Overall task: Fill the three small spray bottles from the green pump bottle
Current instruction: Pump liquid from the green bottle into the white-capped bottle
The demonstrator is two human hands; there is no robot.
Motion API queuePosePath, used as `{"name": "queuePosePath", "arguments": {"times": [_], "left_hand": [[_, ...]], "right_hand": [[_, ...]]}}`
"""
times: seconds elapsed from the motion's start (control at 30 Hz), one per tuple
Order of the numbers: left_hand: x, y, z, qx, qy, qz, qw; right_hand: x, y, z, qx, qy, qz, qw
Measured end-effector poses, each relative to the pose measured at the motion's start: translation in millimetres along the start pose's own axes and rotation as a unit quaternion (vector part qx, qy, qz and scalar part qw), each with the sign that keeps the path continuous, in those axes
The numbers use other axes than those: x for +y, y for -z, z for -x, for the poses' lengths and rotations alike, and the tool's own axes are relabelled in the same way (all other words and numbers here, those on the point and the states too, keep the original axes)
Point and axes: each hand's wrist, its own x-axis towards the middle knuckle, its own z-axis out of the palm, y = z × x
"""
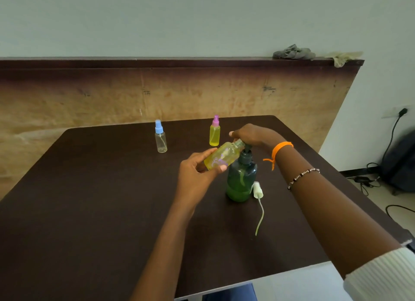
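Green pump bottle (241, 179): right hand (253, 135) pressed down on its pump, left hand (197, 170) gripped the tilted yellow bottle (221, 157) at its spout; pink-capped bottle (214, 133) at twelve o'clock looked full, blue-capped bottle (160, 139) at ten empty.

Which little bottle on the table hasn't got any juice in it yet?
Look at the far part of the dark table, near the wooden panel. Two small bottles stand there; the clear bottle on the left is empty. It has a blue top, unlike the yellow bottle with its pink one.

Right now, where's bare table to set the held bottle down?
Widest bare patch: table left of the left hand, in front of the clear bottle. Also free: between the clear bottle and the yellow capped bottle. Crowded: around the green pump bottle, with the loose sprayer cap and tube at its right.
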Motion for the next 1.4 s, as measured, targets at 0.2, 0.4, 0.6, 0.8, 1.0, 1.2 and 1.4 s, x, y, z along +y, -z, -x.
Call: {"name": "queuePosePath", "arguments": {"times": [0.2,0.4,0.6,0.8,1.0,1.2,1.4], "left_hand": [[-6,-1,0,0.004,0.009,-0.003,1.000],[-7,0,1,0.000,0.013,-0.005,1.000],[1,4,-1,0.005,-0.006,-0.014,1.000],[-1,1,-1,0.015,0.000,-0.021,1.000],[5,3,0,0.009,-0.008,-0.018,1.000],[5,5,-1,0.008,-0.011,-0.019,1.000],[1,0,-2,0.012,-0.007,-0.029,0.999]], "right_hand": [[12,-10,-16,0.019,-0.016,-0.069,0.997],[13,-12,-15,0.017,0.007,-0.052,0.998],[5,-1,-16,0.016,0.005,0.006,1.000],[19,-12,-19,0.042,0.027,-0.015,0.999],[10,-4,-17,0.015,0.019,0.037,0.999],[8,-5,-19,0.003,0.031,0.045,0.998],[16,-10,-21,-0.002,0.023,0.071,0.997]]}}
